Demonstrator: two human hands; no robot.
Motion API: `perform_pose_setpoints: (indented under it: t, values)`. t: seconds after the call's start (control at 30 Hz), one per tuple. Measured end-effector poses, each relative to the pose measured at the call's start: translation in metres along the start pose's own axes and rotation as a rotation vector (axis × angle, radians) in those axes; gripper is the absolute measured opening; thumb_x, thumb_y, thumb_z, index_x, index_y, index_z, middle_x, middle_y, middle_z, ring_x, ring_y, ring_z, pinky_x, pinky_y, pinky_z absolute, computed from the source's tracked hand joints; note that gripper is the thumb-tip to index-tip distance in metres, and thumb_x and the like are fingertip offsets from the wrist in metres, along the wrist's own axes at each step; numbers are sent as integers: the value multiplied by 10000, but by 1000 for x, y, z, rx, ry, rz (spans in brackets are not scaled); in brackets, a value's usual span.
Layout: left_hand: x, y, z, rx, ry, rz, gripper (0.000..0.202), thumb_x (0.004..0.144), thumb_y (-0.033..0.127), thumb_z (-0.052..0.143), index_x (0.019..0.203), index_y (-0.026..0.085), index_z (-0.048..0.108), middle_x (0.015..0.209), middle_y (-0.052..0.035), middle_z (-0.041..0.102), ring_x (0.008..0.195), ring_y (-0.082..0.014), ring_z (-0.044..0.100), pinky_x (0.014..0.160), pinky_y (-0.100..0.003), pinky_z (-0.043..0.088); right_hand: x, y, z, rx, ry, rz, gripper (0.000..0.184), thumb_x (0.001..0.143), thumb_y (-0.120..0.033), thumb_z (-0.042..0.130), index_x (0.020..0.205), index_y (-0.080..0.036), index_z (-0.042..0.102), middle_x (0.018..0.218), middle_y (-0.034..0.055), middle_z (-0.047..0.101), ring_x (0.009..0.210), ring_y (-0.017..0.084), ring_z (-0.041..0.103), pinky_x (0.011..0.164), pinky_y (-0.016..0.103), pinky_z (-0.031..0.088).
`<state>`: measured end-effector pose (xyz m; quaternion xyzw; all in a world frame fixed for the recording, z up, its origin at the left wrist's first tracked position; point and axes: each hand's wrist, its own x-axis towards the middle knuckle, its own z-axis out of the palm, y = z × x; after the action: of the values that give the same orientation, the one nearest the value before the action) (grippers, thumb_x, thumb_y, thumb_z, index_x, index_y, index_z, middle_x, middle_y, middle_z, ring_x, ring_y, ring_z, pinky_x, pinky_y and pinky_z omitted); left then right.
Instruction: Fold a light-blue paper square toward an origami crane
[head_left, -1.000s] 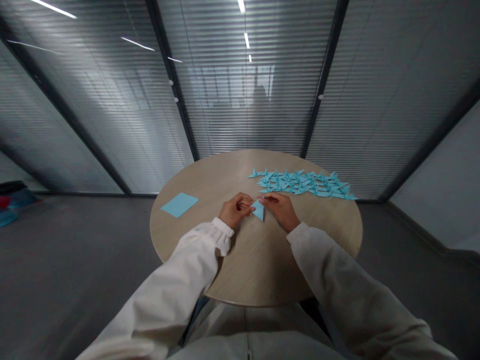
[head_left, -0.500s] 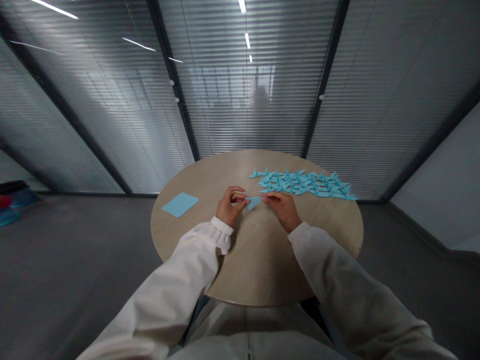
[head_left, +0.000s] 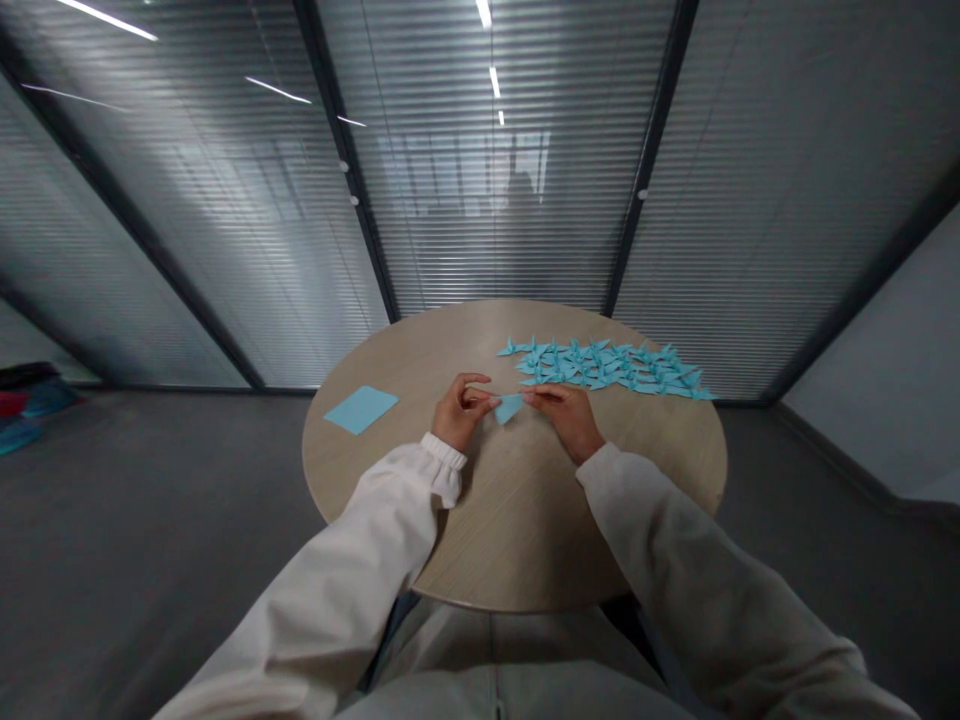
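A small folded piece of light blue paper (head_left: 508, 407) is held just above the round wooden table (head_left: 517, 520), between both hands. My left hand (head_left: 459, 411) pinches its left corner with thumb and fingers. My right hand (head_left: 568, 417) pinches its right corner, fingers curled. Both sleeves are white. A cluster of several finished blue paper cranes (head_left: 604, 366) lies beyond my right hand.
A flat stack of blue square paper (head_left: 361, 409) lies at the table's left side. Glass walls with blinds (head_left: 495, 180) stand behind the table. Grey floor surrounds it, with coloured items (head_left: 22, 405) at the far left.
The folded paper hung point-down a second ago; it has since been turned flatter and lifted slightly between my fingers. Both hands stayed near the same spot.
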<state>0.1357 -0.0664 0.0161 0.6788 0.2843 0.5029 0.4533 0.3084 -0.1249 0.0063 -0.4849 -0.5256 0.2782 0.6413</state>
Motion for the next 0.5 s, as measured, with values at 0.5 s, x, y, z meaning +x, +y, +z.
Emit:
perform_pose_setpoints:
  t: [0.5]
  values:
    - [-10,9,-2,572,2,153,339,817,433,446,747,165,640,630,-13,604,599,-131,527,607,-227,397,-4,-12,5,67,-8,98,255,609,-376,691,768,-177,703,818,42,699,779,183,621,764,319,468]
